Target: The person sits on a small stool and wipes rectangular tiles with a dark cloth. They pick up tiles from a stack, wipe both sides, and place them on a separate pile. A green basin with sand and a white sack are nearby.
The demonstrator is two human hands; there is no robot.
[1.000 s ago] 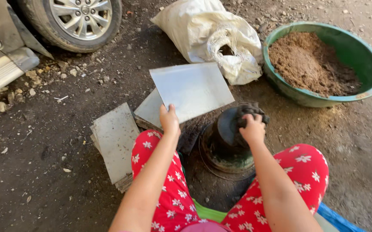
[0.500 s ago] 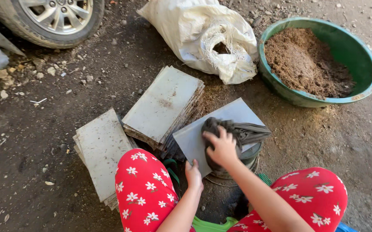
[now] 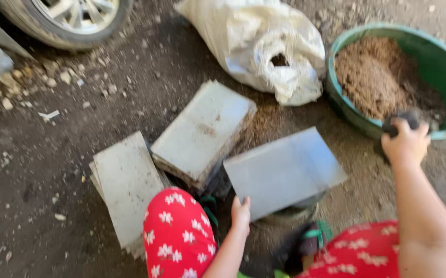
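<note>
Top left: a car wheel (image 3: pixel 73 18) stands on the dirt ground (image 3: pixel 37 170); below it lie two stacks of grey slabs, the nearer stack (image 3: pixel 125 185) just beside the farther stack (image 3: pixel 202 131).

Centre: the left hand (image 3: pixel 241 213) grips the near edge of a single grey slab (image 3: pixel 284 170), fingers closed on that edge; the slab lies flat on a round dark stand (image 3: pixel 292 213) between the knees. The slab appears stiff, thin and brittle, with some weight; hold it at two opposite edges, never one corner.

Top centre: a white sack (image 3: pixel 264 46) lies open.

Right: the right hand (image 3: pixel 405 144) is closed around a dark lump (image 3: pixel 400 121), possibly a cloth, at the rim of the green basin (image 3: pixel 439 56) of brown soil.

Half a second earlier that hand pressed the lump on the slab; it has since moved to the basin.
</note>
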